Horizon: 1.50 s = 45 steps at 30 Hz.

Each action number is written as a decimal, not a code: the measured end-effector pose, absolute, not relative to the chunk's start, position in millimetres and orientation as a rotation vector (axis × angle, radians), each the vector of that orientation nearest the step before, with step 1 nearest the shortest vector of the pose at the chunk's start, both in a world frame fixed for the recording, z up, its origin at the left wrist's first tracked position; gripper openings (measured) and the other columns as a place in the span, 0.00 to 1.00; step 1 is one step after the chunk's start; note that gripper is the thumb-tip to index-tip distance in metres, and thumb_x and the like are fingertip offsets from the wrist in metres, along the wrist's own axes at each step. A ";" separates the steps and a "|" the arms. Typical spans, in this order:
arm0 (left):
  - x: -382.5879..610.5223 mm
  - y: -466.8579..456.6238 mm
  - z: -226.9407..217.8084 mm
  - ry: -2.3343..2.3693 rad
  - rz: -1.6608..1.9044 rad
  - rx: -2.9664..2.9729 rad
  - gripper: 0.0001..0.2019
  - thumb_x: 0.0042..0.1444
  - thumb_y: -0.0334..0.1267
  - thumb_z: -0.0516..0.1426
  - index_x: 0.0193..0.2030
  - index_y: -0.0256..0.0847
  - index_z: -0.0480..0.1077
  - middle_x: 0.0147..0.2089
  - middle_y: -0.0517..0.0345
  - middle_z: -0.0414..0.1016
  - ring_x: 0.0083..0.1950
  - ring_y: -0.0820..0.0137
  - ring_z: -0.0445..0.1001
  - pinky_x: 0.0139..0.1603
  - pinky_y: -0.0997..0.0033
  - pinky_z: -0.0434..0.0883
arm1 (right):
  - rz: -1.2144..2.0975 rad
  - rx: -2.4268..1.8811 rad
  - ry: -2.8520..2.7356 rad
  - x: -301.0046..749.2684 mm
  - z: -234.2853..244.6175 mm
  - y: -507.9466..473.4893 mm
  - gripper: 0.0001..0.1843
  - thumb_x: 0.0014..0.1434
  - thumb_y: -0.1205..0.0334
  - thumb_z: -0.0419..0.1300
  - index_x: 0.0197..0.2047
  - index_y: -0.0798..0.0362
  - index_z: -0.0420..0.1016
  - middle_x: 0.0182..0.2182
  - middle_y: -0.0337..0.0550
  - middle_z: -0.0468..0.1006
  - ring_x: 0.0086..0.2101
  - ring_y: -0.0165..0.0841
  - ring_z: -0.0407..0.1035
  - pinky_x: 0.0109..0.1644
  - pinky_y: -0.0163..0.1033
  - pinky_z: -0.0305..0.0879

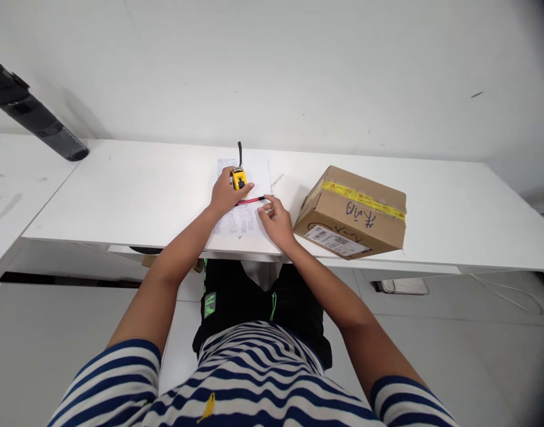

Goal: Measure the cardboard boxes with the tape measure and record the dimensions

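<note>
"Two hands over the paper [259,169]: holding what?"
"The left hand [223,193] wraps a yellow tape measure [239,179]; the right hand [276,220], loosely open, touches one end of a red pen [250,201]."

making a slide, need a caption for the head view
Left hand around a yellow tape measure, right hand at a red pen, over paper beside a taped cardboard box.

at the centre, a yellow and black tape measure [239,179] with a black strap [240,154]; below, a red pen [250,201], black at its right end; white paper [240,223] with dark writing. right of centre, a brown box [352,214] with yellow tape [365,200]. at the bottom, a navy-and-white striped shirt [263,379] and black trousers [240,302].
</note>
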State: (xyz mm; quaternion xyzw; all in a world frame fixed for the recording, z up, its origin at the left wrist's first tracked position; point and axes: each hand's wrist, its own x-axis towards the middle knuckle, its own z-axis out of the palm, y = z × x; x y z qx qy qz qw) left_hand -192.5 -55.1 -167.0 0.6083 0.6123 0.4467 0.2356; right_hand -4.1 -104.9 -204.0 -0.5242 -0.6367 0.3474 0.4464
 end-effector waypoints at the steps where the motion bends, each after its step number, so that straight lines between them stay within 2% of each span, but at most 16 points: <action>1: -192.5 -54.9 -166.9 1.690 1.229 1.659 0.29 0.53 0.51 0.68 0.58 0.48 0.65 0.62 0.50 0.78 0.62 0.58 0.77 0.61 0.57 0.75 | 0.863 -1.297 -1.577 -4.2 -203.7 -105.1 0.30 0.61 0.48 0.60 0.63 0.51 0.72 0.40 0.41 0.82 0.30 0.32 0.70 0.41 0.41 0.69; 10: -192.7 -54.3 -166.3 1.705 1.226 1.650 0.29 0.54 0.50 0.68 0.59 0.47 0.66 0.61 0.50 0.79 0.58 0.58 0.79 0.61 0.56 0.75 | 0.885 -1.299 -1.583 -4.9 -201.3 -106.6 0.30 0.60 0.46 0.59 0.62 0.52 0.72 0.40 0.42 0.82 0.31 0.33 0.69 0.41 0.42 0.69; 13: -192.9 -53.6 -167.3 1.696 1.230 1.658 0.29 0.54 0.50 0.68 0.59 0.47 0.66 0.61 0.50 0.79 0.59 0.58 0.79 0.62 0.57 0.75 | 0.881 -1.299 -1.582 -4.5 -202.6 -106.2 0.29 0.60 0.47 0.59 0.61 0.52 0.73 0.40 0.42 0.82 0.31 0.33 0.70 0.41 0.42 0.68; 18: -192.9 -53.3 -167.5 1.643 1.253 1.662 0.29 0.52 0.49 0.70 0.56 0.46 0.66 0.60 0.51 0.79 0.61 0.58 0.77 0.61 0.57 0.75 | 0.861 -1.292 -1.590 -4.1 -205.7 -105.4 0.29 0.61 0.46 0.60 0.61 0.50 0.73 0.39 0.41 0.82 0.31 0.33 0.70 0.41 0.42 0.69; 26: -192.9 -55.2 -166.2 1.566 1.247 1.658 0.28 0.49 0.49 0.71 0.52 0.46 0.66 0.56 0.51 0.79 0.55 0.60 0.78 0.57 0.57 0.76 | 0.854 -1.274 -1.578 -3.6 -207.9 -104.4 0.28 0.60 0.47 0.61 0.60 0.50 0.74 0.38 0.41 0.83 0.30 0.33 0.69 0.41 0.43 0.70; 34: -197.9 -54.3 -163.0 1.582 1.317 1.722 0.29 0.50 0.54 0.72 0.52 0.45 0.67 0.55 0.51 0.79 0.54 0.60 0.79 0.58 0.56 0.74 | 0.818 -1.188 -1.601 -3.7 -211.4 -105.0 0.27 0.63 0.45 0.62 0.60 0.50 0.74 0.40 0.41 0.82 0.30 0.31 0.69 0.42 0.43 0.72; 37: -197.9 -64.8 -149.4 1.666 1.459 1.906 0.34 0.48 0.60 0.72 0.54 0.44 0.68 0.57 0.47 0.79 0.60 0.54 0.78 0.65 0.49 0.69 | 0.727 -1.051 -1.602 -4.7 -212.6 -106.9 0.32 0.65 0.40 0.62 0.65 0.48 0.71 0.51 0.49 0.81 0.37 0.34 0.74 0.42 0.44 0.74; 40: -189.0 -83.8 -128.8 1.711 1.595 2.126 0.37 0.46 0.65 0.72 0.55 0.45 0.69 0.60 0.45 0.78 0.66 0.50 0.74 0.71 0.45 0.61 | 0.701 -0.918 -1.597 -7.3 -208.7 -106.5 0.43 0.62 0.33 0.63 0.73 0.45 0.62 0.66 0.59 0.73 0.52 0.44 0.77 0.45 0.48 0.76; 42: -179.3 -96.0 -114.1 1.664 1.622 2.255 0.38 0.46 0.67 0.71 0.56 0.46 0.70 0.59 0.46 0.79 0.65 0.51 0.74 0.70 0.46 0.61 | 0.779 -0.832 -1.577 -10.8 -200.1 -105.9 0.50 0.60 0.27 0.62 0.76 0.43 0.56 0.73 0.61 0.64 0.63 0.49 0.72 0.54 0.54 0.77; 45: -164.7 -107.7 -96.5 1.540 1.630 2.385 0.37 0.47 0.69 0.69 0.55 0.47 0.71 0.55 0.49 0.81 0.59 0.54 0.75 0.66 0.49 0.63 | 1.013 -0.689 -1.466 -18.8 -180.1 -109.4 0.54 0.59 0.20 0.55 0.79 0.38 0.50 0.78 0.52 0.56 0.73 0.51 0.60 0.70 0.62 0.69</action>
